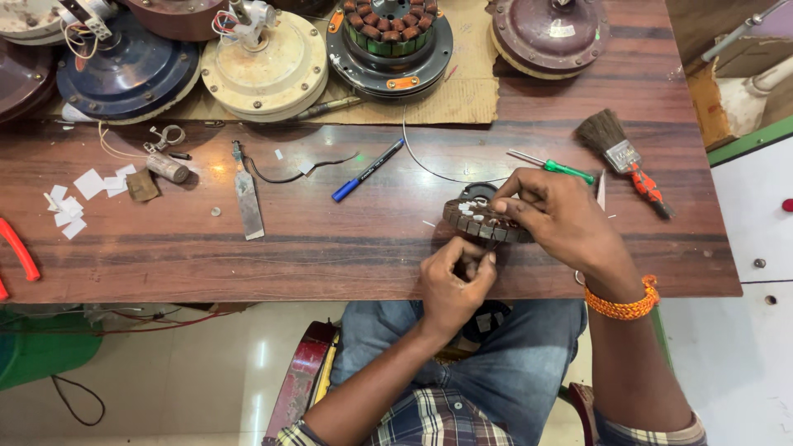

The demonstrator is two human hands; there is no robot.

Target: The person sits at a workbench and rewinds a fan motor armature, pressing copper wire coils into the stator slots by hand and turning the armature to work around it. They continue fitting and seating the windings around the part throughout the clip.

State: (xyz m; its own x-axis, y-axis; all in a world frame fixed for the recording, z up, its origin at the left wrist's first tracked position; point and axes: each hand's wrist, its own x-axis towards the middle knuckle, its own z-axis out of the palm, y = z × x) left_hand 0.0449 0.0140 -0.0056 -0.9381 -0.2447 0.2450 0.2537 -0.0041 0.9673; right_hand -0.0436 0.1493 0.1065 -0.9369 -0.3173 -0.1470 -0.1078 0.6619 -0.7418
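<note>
far left, red pliers handles at the table edge, then white paper slips scattered on the wood, a small cylinder part, a flat scraper and a black wire; behind them, on cardboard, fan motor housings: a blue one, a cream one and an opened motor with copper windings showing; a maroon cover lies further right. centre, a blue pen and a loose steel wire. left hand, at the near table edge, fingers pinched together on something small, too hidden to identify. just right of it, the stator core, a dark slotted ring lying tilted on the table near its front edge, with white slips standing in some slots. right hand, fingers closed on the core's right rim, steadying it; an orange bracelet on that wrist. beyond, a green screwdriver and a brush. judged step: lining the slots of the core with insulating slips, partly done. the next move would call for a fine, aligned push of a slip into an empty slot while the core is kept from turning.
</note>
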